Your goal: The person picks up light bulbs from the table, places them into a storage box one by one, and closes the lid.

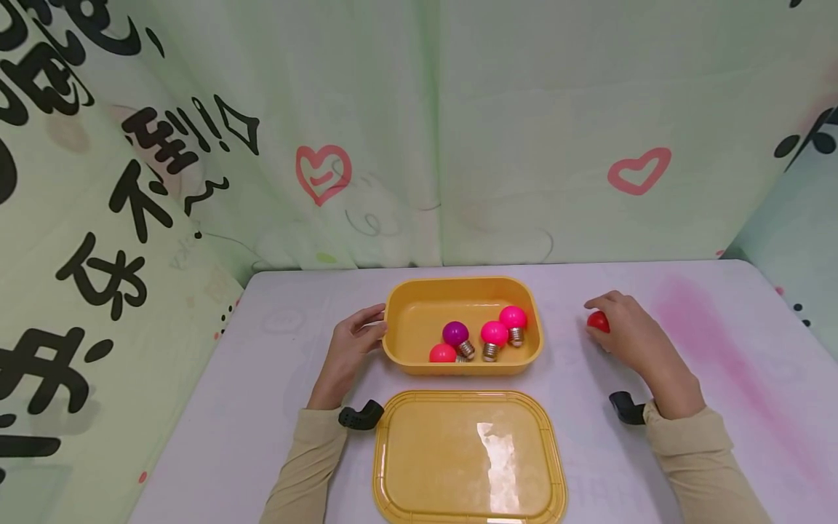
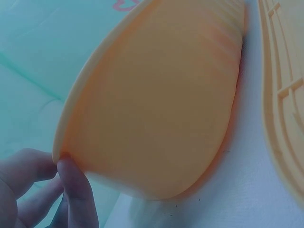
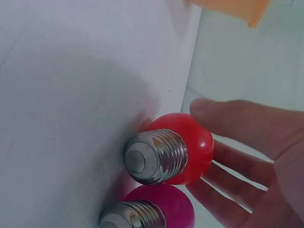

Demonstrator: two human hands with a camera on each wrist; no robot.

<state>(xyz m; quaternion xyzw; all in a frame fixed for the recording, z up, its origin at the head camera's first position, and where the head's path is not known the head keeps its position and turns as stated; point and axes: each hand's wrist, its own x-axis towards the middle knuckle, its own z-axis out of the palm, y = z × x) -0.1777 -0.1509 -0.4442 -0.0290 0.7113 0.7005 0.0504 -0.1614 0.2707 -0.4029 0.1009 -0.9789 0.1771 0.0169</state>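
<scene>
My left hand [image 1: 353,349] pinches the left end of a yellow plastic box [image 1: 463,369]; the left wrist view shows the box's rim [image 2: 78,90] between thumb and fingers. Lying in the box are a purple light bulb [image 1: 455,333] and several pink light bulbs [image 1: 494,333] with metal screw bases. Off to the right, my right hand [image 1: 631,335] holds a red light bulb [image 3: 190,147] by its round end, thumb on one side and fingers on the other. Right beside it in the right wrist view is a magenta bulb [image 3: 166,204], which the hand hides in the head view.
A yellow lid [image 1: 458,458] lies on the white table [image 1: 314,313] in front of the box, between the forearms. Behind and to the left of the table hangs a pale green printed curtain [image 1: 524,109]. A pink stain [image 1: 713,327] marks the table's right side.
</scene>
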